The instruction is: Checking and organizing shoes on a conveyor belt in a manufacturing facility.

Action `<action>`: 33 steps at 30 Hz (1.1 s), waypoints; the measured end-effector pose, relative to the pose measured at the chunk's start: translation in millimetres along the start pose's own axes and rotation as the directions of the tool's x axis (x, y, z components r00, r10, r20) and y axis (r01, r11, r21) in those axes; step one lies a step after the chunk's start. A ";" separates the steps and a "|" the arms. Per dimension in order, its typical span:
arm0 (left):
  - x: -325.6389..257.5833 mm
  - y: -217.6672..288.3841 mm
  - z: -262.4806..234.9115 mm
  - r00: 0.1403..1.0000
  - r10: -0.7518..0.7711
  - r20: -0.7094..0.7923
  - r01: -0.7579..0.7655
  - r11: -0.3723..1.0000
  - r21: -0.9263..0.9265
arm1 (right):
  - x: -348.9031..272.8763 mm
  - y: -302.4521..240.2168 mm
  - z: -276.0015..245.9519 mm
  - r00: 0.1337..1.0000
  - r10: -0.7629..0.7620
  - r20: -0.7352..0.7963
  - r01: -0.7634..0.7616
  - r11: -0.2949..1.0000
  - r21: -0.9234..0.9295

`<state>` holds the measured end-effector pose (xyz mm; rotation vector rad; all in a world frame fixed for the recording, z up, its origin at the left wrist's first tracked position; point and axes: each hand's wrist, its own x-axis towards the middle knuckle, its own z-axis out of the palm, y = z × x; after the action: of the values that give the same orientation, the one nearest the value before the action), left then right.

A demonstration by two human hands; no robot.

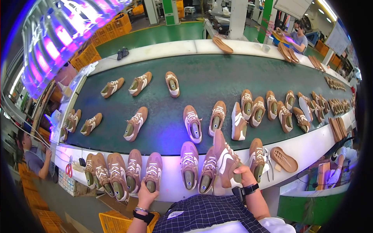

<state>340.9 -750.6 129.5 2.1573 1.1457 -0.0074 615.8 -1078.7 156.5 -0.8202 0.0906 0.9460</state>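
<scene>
My left hand (147, 196) is closed round the heel of a brown sneaker (154, 167), which rests toe-away on the white ledge. In my right hand (246, 178) a second brown sneaker (224, 158) is gripped at its heel end. It is tilted, toe up, with its white side stripe showing. Both have white laces, and a green last fills the left one. Between my hands stand two similar sneakers, one of them a lit brown shoe (189, 163). Just right of my right hand is another sneaker (256, 155), its heel partly hidden.
A dark green conveyor belt (163, 116) carries several sneakers. On the white ledge lie a loose sole (284, 159), a metal tool (268, 165) and red scissors (68, 170). A glowing purple lamp (58, 42) hangs upper left. Co-workers sit left (34, 155) and far right (299, 40).
</scene>
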 end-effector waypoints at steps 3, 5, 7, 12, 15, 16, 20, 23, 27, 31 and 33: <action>11.8 3.9 -6.0 0.997 -0.010 0.082 0.038 0.938 -0.344 | 14.0 -4.1 26.8 0.993 0.008 0.115 -0.006 1.000 -0.014; 18.4 12.0 -9.8 0.948 -0.059 0.313 0.293 0.549 -0.783 | 18.7 -4.3 40.2 0.986 0.069 0.150 -0.064 0.997 -0.037; 10.5 19.8 -2.8 0.943 -0.022 0.331 0.319 0.334 -0.887 | 23.2 -0.1 52.6 0.971 0.117 0.208 -0.109 0.993 -0.052; 5.7 48.6 9.8 0.836 0.350 0.424 0.449 0.009 -0.893 | 17.1 5.1 65.7 0.937 0.234 0.259 -0.220 0.972 -0.083; 2.6 79.6 4.3 0.764 0.440 0.471 0.517 0.019 -0.856 | 8.4 -1.1 73.8 0.933 0.212 0.291 -0.185 0.976 -0.118; 3.5 85.1 3.3 0.757 0.451 0.473 0.517 0.029 -0.855 | 6.5 -2.1 75.0 0.935 0.198 0.294 -0.167 0.978 -0.128; 3.3 91.3 7.2 0.727 0.480 0.491 0.533 0.055 -0.844 | 8.1 4.6 49.4 0.914 0.220 0.342 -0.199 0.975 -0.094; 1.1 95.6 6.2 0.771 0.393 0.501 0.490 0.137 -0.861 | 3.8 2.1 43.7 0.910 0.234 0.343 -0.248 0.969 -0.003; 0.7 102.2 5.8 0.773 0.387 0.503 0.490 0.139 -0.861 | 0.6 -7.2 55.0 0.918 0.137 0.372 -0.116 0.990 -0.077; -5.0 113.6 -1.3 0.812 0.366 0.455 0.427 0.160 -0.890 | 2.7 -8.4 54.0 0.916 0.111 0.386 -0.090 0.993 -0.072; -7.5 113.0 -2.7 0.819 0.371 0.438 0.408 0.161 -0.899 | 4.9 -8.8 51.7 0.920 0.099 0.379 -0.074 0.994 -0.081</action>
<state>418.3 -797.2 197.7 0.7269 0.4504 0.0607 611.3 -1044.0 195.9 -0.6818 -0.2468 1.1832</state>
